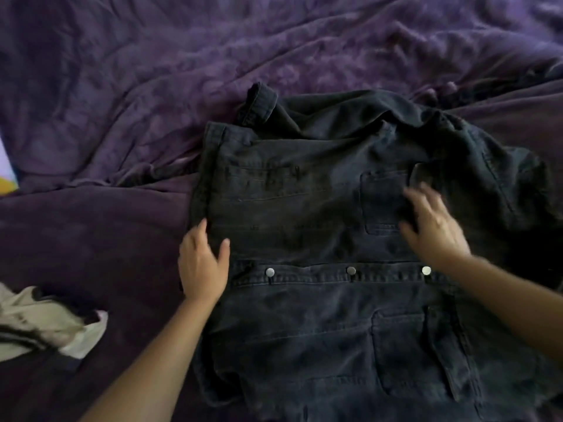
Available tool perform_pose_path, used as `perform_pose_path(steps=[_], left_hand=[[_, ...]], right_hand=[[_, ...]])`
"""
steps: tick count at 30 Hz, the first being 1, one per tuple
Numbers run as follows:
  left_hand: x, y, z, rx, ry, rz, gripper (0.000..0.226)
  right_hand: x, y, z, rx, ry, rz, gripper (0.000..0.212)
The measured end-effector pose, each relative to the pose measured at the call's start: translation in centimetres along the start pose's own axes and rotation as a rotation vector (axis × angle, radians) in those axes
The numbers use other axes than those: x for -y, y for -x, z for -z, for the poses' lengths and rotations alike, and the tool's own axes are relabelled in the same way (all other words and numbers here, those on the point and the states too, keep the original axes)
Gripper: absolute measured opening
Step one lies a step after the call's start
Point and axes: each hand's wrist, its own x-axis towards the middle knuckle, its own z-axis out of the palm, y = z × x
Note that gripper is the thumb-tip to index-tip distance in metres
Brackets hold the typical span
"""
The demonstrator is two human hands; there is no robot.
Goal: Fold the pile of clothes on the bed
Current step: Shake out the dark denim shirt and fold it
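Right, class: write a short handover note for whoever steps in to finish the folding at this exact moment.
Left hand: open, flat on the left edge of the dark denim garment.
Right hand: open, blurred, over the garment's right pocket; contact unclear.
Garment lies spread on the purple blanket, a row of metal snaps across it.
A light-coloured garment lies crumpled at left.
Done: spread out. Left: fold both.

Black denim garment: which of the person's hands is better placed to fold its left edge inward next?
Probably the left hand: it rests at the black denim garment's left edge, while the right hand lies flat mid-panel.
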Motion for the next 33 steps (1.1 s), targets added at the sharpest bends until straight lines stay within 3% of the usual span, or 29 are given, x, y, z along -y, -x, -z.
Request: perform_pose_path(steps=[3, 7, 9, 12, 14, 17, 19, 23, 28, 30, 33], left_hand=[[3.2, 8.6, 0.3, 0.014, 0.039, 0.216, 0.067], [6.3, 17.2, -0.9, 0.188, 0.319, 0.638, 0.075], [7.7, 19.8, -2.0, 0.245, 0.52, 0.78, 0.054], [8.2, 21.5, -3.1, 0.219, 0.811, 0.88, 0.003], [8.3, 21.9, -4.3, 0.186, 0.92, 0.884, 0.003], [8.5, 22.1, -4.0, 0.077, 0.969, 0.788, 0.002], [9.8, 22.0, -0.9, -0.031, 0.941, 0.612, 0.017], [14.1, 21.9, 7.2, -0.042, 0.379, 0.06, 0.041], [14.9, 21.1, 7.6, -0.086, 0.017, 0.135, 0.026], [14.2, 22.0, 5.6, -0.161, -0.058, -0.009, 0.029], [11.5, 25.4, 1.0, -0.12, -0.093, -0.456, 0.011]], right_hand=[[-0.2, 8.7, -2.0, 0.177, 0.04, -0.009, 0.062], [0.3, 17.9, -4.0, 0.268, 0.045, 0.12, 0.057], [0.9, 21.2, -5.0, 0.255, 0.041, 0.198, 0.054], [1.7, 25.1, -6.6, 0.211, 0.068, 0.285, 0.058], [1.8, 26.7, -7.8, 0.25, 0.12, 0.299, 0.071], [1.4, 27.5, -9.1, 0.351, 0.288, 0.277, 0.089], [0.9, 27.5, -9.4, 0.366, 0.317, 0.235, 0.091], [1.0, 27.1, -7.7, 0.226, 0.273, 0.149, 0.085], [0.8, 28.4, -6.0, 0.032, 0.291, 0.082, 0.082], [0.0, 30.1, -6.2, -0.082, 0.292, 0.148, 0.068], [-1.2, 33.1, -7.8, -0.174, 0.283, 0.361, 0.028]])
